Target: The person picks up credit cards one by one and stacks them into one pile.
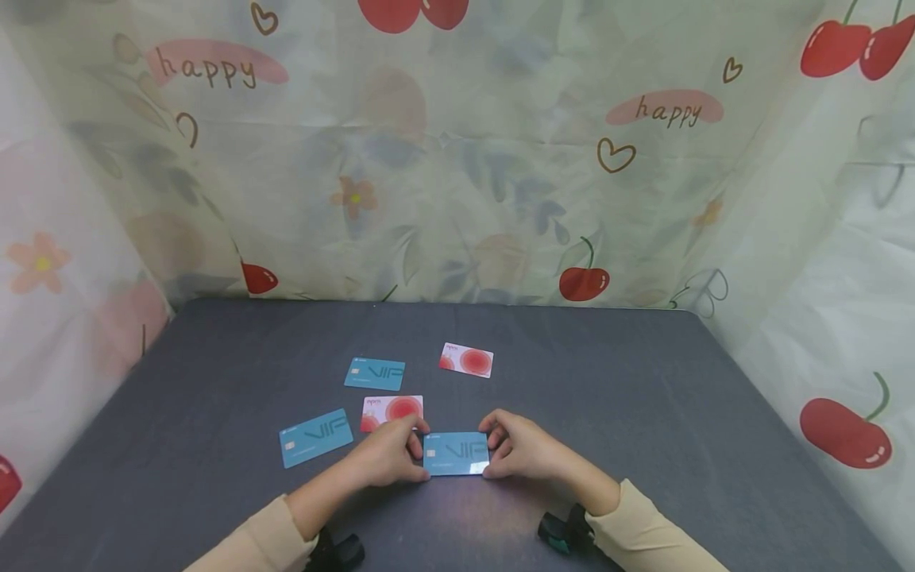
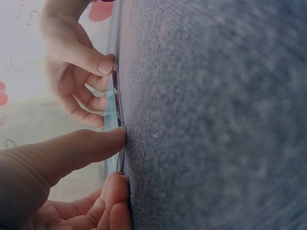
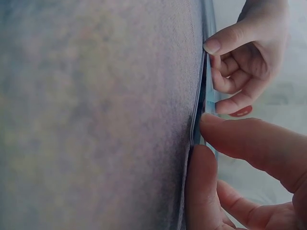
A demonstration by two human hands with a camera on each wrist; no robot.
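Observation:
A blue VIP card lies flat near the front of the table, between both hands. My left hand grips its left edge, index finger at the far corner and thumb at the near one. My right hand holds the right edge the same way. Seen edge-on in the left wrist view, the blue card runs close along the cloth; thin layered lines show beside its edge in the right wrist view. A pink card with a red circle lies just beyond the left hand, partly covered by its fingers.
One blue VIP card lies tilted left of the left hand, another blue VIP card farther back. A second pink card lies beyond the held one. Dark grey cloth covers the table; a cherry-printed curtain surrounds it.

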